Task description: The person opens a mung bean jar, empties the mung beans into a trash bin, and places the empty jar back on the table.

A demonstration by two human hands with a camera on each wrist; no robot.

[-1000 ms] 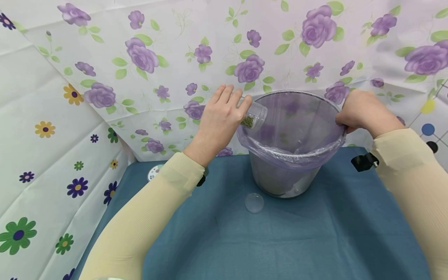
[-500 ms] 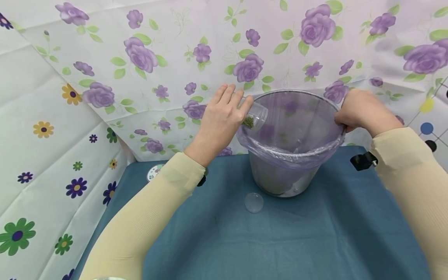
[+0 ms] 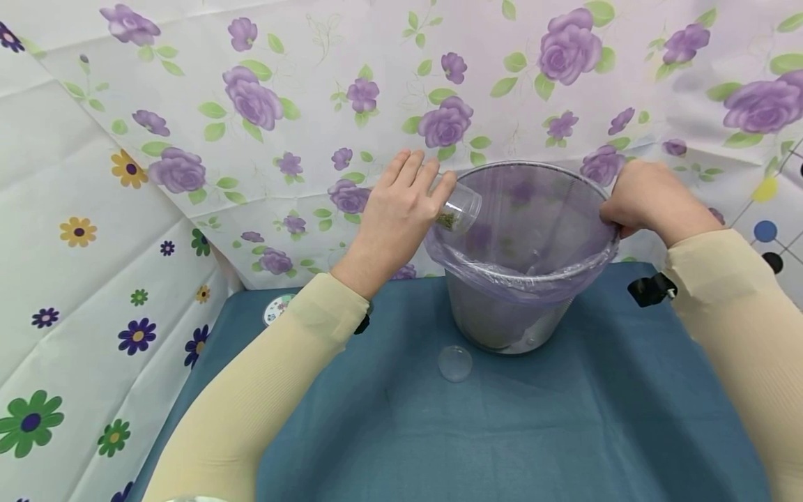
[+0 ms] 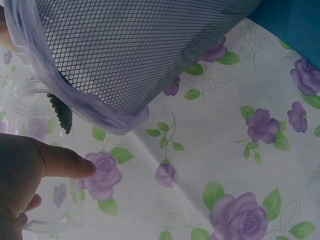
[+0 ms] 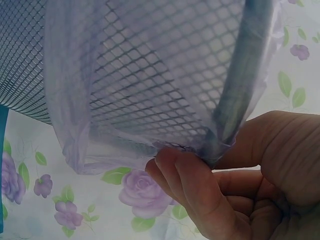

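Note:
My left hand (image 3: 401, 209) grips a clear plastic jar (image 3: 463, 207), tipped with its mouth over the left rim of a metal mesh wastebasket (image 3: 511, 324). A small heap of green grains (image 3: 446, 220) lies along the jar's lower side; the left wrist view shows these grains (image 4: 61, 114) near the jar's mouth. A thin purple plastic bag (image 3: 523, 286) lines the basket and folds over its rim. On the right side, my right hand (image 3: 655, 202) pinches the bag-covered rim between thumb and fingers, seen closely in the right wrist view.
A clear round lid (image 3: 455, 364) lies on the blue tablecloth (image 3: 439, 439) in front of the wastebasket. A round printed disc (image 3: 276, 309) sits at the back left, partly behind the left forearm. Flower-patterned sheeting (image 3: 301, 84) rises behind the table.
The jar in my left hand has shifted very slightly right. The visible heap of green grains in it looks smaller. My right hand keeps its hold on the rim.

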